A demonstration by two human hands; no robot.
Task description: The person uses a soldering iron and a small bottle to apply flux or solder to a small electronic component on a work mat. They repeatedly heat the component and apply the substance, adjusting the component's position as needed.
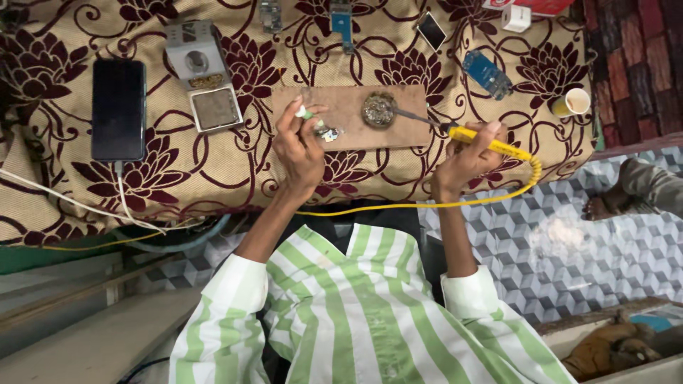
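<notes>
Our right hand (466,153) grips a yellow soldering iron (491,145), its tip reaching a round tin (379,109) on a small wooden board (350,117). Our left hand (299,146) pinches a small green-and-white piece (304,112) over the board, a tiny metal part (328,134) just beside it. The board lies on a floral cloth (171,171). Further left: a grey box (203,75), a dark phone (118,109). A paper cup (573,103) stands well right.
</notes>
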